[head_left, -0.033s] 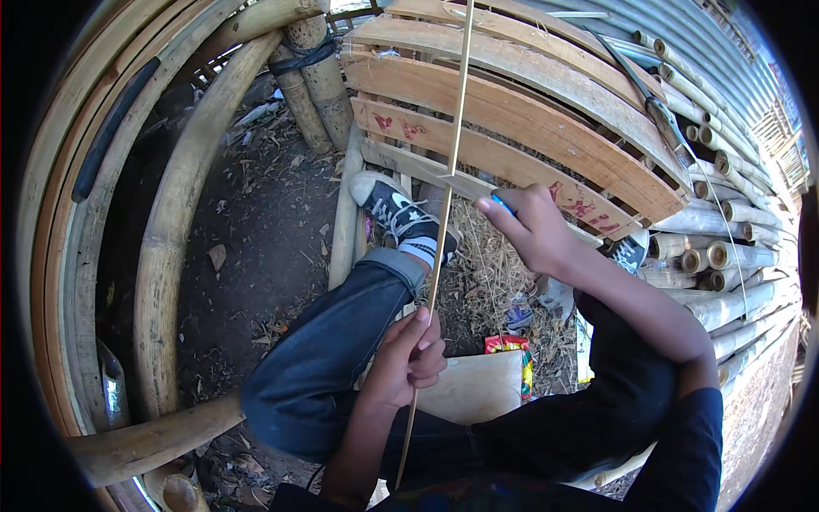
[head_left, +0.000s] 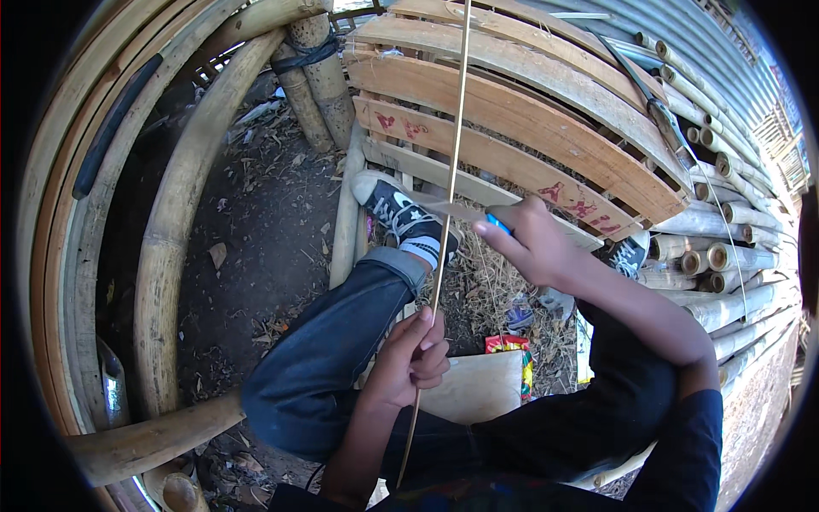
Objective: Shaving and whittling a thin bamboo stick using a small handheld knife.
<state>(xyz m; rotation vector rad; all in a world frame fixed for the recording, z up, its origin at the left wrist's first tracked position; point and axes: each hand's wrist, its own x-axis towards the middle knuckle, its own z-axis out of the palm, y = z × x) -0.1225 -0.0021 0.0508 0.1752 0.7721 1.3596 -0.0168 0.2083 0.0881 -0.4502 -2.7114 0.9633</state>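
Observation:
My left hand (head_left: 408,358) is closed round a long, thin bamboo strip (head_left: 447,220). The strip runs upright from my lap past the top of the view. Higher along it, my right hand (head_left: 533,241) grips a knife (head_left: 498,224) by its blue handle, most of which the fingers cover. The knife's blade (head_left: 456,210) points left and crosses the strip above my left hand. Motion blurs the blade, and I cannot tell whether its edge touches the strip.
A wooden slat bench (head_left: 512,94) with red marks stands ahead. Bamboo poles (head_left: 725,256) are stacked at the right. A thick bamboo pole (head_left: 162,273) curves along the left. Between my legs lie a pale board (head_left: 478,388) and a red wrapper (head_left: 507,343).
My right hand has brought the knife slightly nearer to me along the strip, and its blade reaches further left. My left hand stays almost in place.

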